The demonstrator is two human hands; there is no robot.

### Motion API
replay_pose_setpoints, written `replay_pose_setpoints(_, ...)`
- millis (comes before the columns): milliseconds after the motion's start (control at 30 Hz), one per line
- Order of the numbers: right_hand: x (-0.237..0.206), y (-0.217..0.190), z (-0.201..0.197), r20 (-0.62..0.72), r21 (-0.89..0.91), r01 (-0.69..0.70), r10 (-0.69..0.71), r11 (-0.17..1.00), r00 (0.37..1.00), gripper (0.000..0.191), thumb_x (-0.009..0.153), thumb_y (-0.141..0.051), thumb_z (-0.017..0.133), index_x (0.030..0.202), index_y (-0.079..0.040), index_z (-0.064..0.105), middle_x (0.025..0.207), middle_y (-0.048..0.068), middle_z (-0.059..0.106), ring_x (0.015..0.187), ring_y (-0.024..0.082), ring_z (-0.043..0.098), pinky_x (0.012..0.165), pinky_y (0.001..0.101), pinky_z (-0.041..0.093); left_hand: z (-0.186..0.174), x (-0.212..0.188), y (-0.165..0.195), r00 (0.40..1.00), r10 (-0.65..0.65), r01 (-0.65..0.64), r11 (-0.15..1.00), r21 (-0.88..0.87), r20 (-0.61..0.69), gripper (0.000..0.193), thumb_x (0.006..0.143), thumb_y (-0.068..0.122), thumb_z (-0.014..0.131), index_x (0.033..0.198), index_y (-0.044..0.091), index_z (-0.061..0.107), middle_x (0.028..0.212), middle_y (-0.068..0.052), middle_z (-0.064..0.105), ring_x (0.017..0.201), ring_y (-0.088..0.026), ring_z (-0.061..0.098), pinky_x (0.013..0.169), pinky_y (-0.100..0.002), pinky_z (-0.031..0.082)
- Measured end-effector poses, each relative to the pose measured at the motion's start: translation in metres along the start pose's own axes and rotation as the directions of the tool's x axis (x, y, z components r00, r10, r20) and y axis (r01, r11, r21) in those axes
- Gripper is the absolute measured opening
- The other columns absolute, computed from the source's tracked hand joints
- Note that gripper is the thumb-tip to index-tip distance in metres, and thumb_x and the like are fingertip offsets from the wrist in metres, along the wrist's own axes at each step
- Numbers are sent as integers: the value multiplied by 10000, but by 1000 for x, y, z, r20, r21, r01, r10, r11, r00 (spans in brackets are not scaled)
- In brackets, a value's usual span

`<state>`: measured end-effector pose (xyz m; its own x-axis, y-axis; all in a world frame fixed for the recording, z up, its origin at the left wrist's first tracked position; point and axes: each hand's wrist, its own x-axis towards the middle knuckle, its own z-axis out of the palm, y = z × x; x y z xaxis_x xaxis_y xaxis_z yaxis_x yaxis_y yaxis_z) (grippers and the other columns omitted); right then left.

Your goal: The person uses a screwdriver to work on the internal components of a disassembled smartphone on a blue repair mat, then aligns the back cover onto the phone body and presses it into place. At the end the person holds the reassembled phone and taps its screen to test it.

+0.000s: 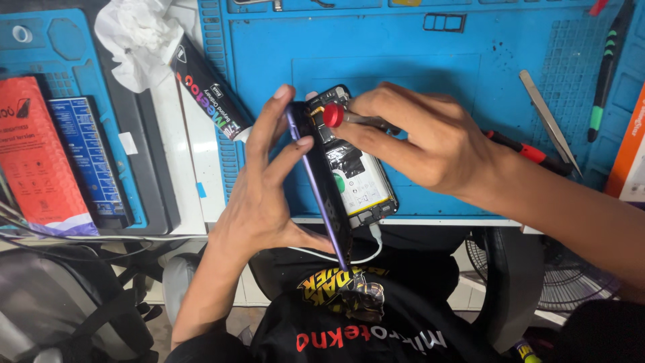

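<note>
An opened smartphone (pixel 355 180) lies tilted at the near edge of a blue work mat (pixel 403 54), its insides and a battery showing. My left hand (pixel 259 185) props up its purple back cover (pixel 316 188), which stands on edge beside the phone. My right hand (pixel 430 138) grips a thin screwdriver with a red cap (pixel 334 115), its tip down at the top of the phone's insides. A white cable (pixel 366 254) runs from the phone's lower end.
A black glue tube (pixel 208 91) and crumpled white tissue (pixel 138 40) lie at the left. Metal tweezers (pixel 547 121), a red-handled screwdriver (pixel 531 153) and a black and green tool (pixel 605 74) lie at the right. A red packet (pixel 30 148) sits on a second mat.
</note>
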<state>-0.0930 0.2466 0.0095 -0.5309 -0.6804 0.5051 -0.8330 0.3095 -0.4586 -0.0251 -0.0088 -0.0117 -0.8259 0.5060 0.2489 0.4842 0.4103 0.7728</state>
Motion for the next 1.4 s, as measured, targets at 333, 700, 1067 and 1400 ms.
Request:
replay_pose_setpoints(333,-11,7,10,-19,28,-35,36,999,999,181,970,2,776,1146,28,743,1095,115,659,967,217,707,798,314,620,1,1,11,996,3,-2,1000,13,-86,1380,581,696,994,1571,164,191,1652,-274,140,1586,-498,258,1304,-612,311)
replay_pose_setpoints(700,-17,6,20,61,59,-162,159,985,985,170,934,-5,805,1087,-36,738,1082,66,654,907,229,697,738,346,584,2,17,27,999,-24,18,990,140,37,1383,686,705,958,1601,77,133,1643,-335,145,1558,-540,257,1305,-647,270)
replay_pose_setpoints(1067,-21,8,21,108,182,-360,346,915,932,145,954,55,740,1091,11,742,1118,122,652,850,255,680,690,365,547,11,21,23,1000,5,-7,998,64,18,1583,678,630,1008,1706,117,-80,1675,-309,140,1553,-513,233,1298,-592,242)
replay_pose_setpoints(1400,-32,15,14,169,101,-304,285,947,944,360,803,118,735,1119,-47,780,1101,113,645,913,274,692,749,370,592,22,23,19,1000,8,-8,999,47,3,1657,589,629,1033,1648,231,-177,1634,-317,128,1558,-518,223,1317,-627,278)
